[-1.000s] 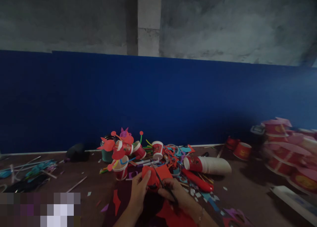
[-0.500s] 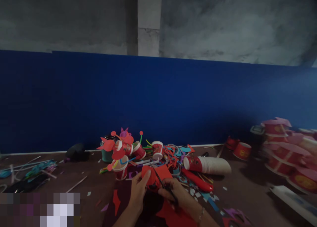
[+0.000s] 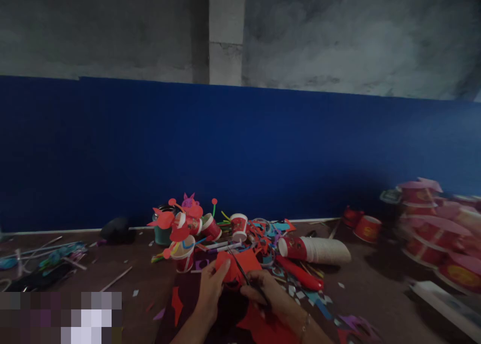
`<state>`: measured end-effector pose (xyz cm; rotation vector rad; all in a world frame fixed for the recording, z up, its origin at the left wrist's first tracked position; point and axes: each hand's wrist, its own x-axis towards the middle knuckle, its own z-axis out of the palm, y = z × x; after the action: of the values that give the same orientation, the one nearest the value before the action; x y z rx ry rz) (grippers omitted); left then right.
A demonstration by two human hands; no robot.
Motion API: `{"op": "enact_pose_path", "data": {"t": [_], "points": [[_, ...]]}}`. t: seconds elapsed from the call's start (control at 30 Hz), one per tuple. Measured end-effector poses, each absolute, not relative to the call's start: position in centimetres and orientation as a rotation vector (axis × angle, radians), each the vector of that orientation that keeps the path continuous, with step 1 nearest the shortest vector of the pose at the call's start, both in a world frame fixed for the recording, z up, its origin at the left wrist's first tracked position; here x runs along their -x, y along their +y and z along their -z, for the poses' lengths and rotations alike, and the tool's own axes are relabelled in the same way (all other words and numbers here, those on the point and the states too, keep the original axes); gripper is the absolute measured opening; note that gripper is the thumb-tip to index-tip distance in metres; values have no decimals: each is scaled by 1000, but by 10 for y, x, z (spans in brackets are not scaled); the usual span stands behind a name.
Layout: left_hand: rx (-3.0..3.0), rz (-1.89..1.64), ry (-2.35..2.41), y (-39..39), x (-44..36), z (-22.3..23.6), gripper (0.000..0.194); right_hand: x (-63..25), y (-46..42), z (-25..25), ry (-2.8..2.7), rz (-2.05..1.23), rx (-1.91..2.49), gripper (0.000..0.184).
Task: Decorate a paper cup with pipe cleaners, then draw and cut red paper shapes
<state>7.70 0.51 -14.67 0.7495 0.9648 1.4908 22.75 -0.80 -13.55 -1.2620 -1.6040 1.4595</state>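
Observation:
My left hand [image 3: 211,293] pinches a piece of red paper [image 3: 237,267], thumb on top, low in the middle of the head view. My right hand [image 3: 269,298] is closed round dark scissors [image 3: 248,279], whose blades point up and left across the red paper. A larger red sheet [image 3: 263,328] lies under my right wrist. Just beyond the hands stand decorated red paper cups [image 3: 188,234] with red cut-outs and coloured straws.
A sideways stack of red and white cups [image 3: 315,250] lies right of the hands, with a red tube [image 3: 300,276] in front. Stacked red bowls [image 3: 439,234] fill the right edge. Paper scraps litter the brown table [image 3: 124,279]. A blue wall [image 3: 240,148] stands behind.
The hands, paper and scissors stay almost in place; the scissor blades shift slightly along the red paper.

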Motion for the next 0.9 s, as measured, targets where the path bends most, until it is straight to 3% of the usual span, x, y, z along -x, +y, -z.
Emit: {"op": "enact_pose_path", "data": {"t": [0.9], "points": [[-762, -1495, 933, 10, -74, 157, 45, -230, -8, 136, -1608, -1523, 1235, 43]]}}
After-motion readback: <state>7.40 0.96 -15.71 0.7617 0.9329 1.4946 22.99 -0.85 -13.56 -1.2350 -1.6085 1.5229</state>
